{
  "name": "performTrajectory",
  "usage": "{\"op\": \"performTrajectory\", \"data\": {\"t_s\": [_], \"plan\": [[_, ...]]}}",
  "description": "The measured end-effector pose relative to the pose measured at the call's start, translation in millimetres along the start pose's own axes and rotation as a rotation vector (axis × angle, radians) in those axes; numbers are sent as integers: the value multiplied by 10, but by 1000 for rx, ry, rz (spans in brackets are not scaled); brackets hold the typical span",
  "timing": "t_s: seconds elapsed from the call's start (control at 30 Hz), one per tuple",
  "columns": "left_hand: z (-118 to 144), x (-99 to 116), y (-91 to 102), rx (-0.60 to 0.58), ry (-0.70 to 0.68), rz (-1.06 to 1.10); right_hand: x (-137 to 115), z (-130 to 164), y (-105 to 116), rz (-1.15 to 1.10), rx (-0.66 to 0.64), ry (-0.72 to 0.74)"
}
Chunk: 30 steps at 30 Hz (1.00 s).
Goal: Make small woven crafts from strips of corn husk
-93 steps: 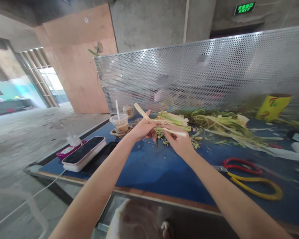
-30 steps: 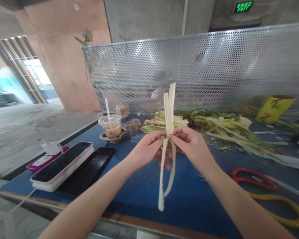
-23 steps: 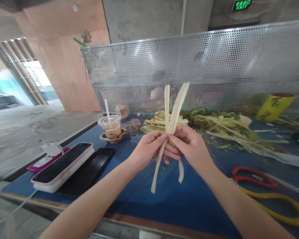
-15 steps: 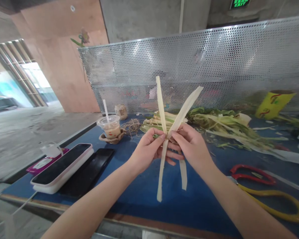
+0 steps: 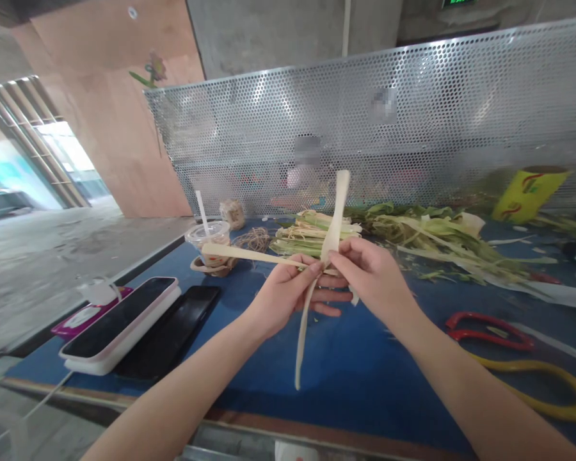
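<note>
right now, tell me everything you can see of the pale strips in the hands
The pale strips are flat, cream-coloured and look like plant material. They meet where the left hand and right hand pinch them above the blue table. One end rises nearly upright; another points left, overlapping the cup in view; a long, narrow one hangs down, slightly curved; a short one shows near the right hand. Fingers hide how they join.

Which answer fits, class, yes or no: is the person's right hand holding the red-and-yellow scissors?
No, the right hand pinches pale strips, while the scissors lie on the blue table.
</note>
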<state>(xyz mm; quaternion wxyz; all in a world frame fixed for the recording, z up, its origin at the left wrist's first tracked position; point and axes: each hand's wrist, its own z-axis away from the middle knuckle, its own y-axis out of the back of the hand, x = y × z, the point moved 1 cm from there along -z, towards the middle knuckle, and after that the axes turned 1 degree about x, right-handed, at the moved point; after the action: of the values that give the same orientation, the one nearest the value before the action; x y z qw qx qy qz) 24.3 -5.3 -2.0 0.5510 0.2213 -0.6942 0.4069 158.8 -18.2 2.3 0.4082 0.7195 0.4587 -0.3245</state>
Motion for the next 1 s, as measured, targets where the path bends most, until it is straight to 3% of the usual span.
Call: {"op": "performTrajectory", "data": {"t_s": [0.27,0.53,0.63,0.73,0.83,1.0], "plan": [[3,-20,-8,14,51,15,12,-20,34,184,103,66],[-7,73,34,146,-48,67,20,-9,100,380,44,186],[-23,134,114,186,-178,4,12,7,88,480,115,351],[-27,184,177,215,-308,-55,1,40,41,651,234,663],[-8,203,172,206,-371,-61,8,75,-31,744,254,898],[43,177,76,189,-294,33,37,116,-101,730,249,979]]}}
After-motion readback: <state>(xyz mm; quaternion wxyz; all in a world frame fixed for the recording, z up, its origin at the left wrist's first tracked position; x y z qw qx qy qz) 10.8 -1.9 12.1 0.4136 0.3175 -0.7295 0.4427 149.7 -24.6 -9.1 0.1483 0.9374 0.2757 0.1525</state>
